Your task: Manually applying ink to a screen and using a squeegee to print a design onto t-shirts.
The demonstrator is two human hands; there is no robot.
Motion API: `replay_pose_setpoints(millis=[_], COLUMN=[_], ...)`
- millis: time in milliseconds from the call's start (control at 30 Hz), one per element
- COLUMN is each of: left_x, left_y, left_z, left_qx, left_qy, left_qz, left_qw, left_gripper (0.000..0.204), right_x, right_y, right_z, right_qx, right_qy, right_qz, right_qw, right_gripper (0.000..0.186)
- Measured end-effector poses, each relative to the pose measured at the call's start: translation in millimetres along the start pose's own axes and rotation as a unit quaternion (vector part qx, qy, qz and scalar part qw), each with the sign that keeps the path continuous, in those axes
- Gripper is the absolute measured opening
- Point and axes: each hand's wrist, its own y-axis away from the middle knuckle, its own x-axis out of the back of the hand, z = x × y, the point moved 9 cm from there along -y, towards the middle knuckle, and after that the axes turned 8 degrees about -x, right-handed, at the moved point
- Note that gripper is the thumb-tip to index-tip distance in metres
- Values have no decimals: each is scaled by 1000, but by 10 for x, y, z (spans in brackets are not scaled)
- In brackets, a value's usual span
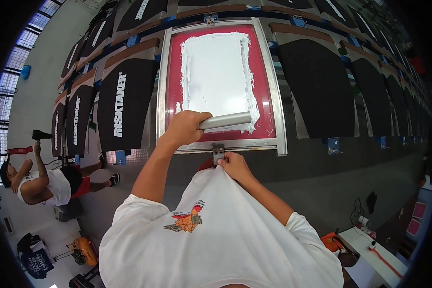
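A screen printing frame [279,120] with a silver metal rim and red mesh lies in front of me. Thick white ink [216,72] covers the middle of the mesh, heaped in ridges along the sides. My left hand [188,128] is closed around the left end of a silver squeegee [228,120], which lies across the near part of the ink. At the frame's near edge is a dark metal clamp [218,152]. Right beside it, my right hand [235,165] is closed near the clamp and my white shirt's hem; what its fingers pinch is hidden.
Rows of boards carrying black fabric panels [125,103] stand left and right of the frame, some printed with white lettering. Another person [48,185] at the left holds up a black heat gun or dryer [42,135]. A white table [369,254] stands at the lower right.
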Motion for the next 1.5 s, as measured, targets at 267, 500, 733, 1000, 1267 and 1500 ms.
replay_pose_setpoints(millis=[267,500,733,1000,1267,1500], left_x=[-77,-366,-222,-161,617,-396], left_y=[20,-39,254,-268,-1933,296], left_z=[68,-141,-231,-1023,-1903,-470], left_qx=[-6,-3,52,-19,87,51], left_qy=[-20,-65,-174,-161,-149,-64], left_qz=[4,-37,22,250,13,13], left_qw=[1000,997,983,955,985,997], left_gripper=[41,42,32,12,19,13], right_x=[-8,846,825,1120,1972,921], right_y=[-23,328,-399,-1195,-2625,-439], right_z=[129,-950,-876,-1221,-2235,-801], right_qx=[-7,199,175,305,159,121], right_qy=[2,97,465,414,516,398], right_qz=[-33,59,61,263,143,39], right_qw=[999,973,866,816,830,908], right_gripper=[30,39,7,5,19,22])
